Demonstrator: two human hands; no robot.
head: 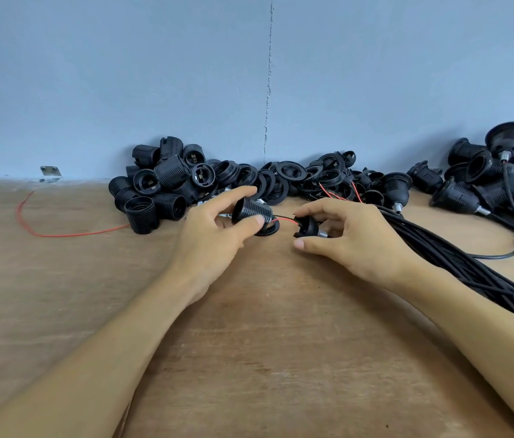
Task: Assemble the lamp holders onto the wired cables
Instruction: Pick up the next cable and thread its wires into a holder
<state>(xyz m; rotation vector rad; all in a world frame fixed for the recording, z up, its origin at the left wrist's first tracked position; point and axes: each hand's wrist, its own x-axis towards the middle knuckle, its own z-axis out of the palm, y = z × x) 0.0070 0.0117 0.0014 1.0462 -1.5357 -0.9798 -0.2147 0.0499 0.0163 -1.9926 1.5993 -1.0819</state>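
Tabletop (pixel 249 343) of bare wood carries everything, with the stock banked against the blue wall so that the near middle serves as working room. Along the right side runs a thick bundle of black cables (pixel 458 257), laid lengthways, I judge, so that one end at a time can be drawn inward. Behind it lie what look like finished holders (pixel 496 172) on their leads. At centre is a heap of flat rings (pixel 296 175) and to the left a pile of threaded bodies (pixel 154 191), all within easy reach.

Both forearms come in low from the near edge and converge at the middle. The left grip (pixel 208 241) is curled round one threaded holder body (pixel 251 211), thumb across its near side and fingers over the top, holding it on its side just above the wood with its rear toward the other hand. The right grip (pixel 353 238) pinches a small black cap (pixel 306 227) between forefinger and thumb (the remaining fingers curl behind it, partly hidden). The two parts are near but apart, joined by a short red wire (pixel 282 219) and a dark one. That gap suggests the wires are connected and the cap waits to be closed onto the body
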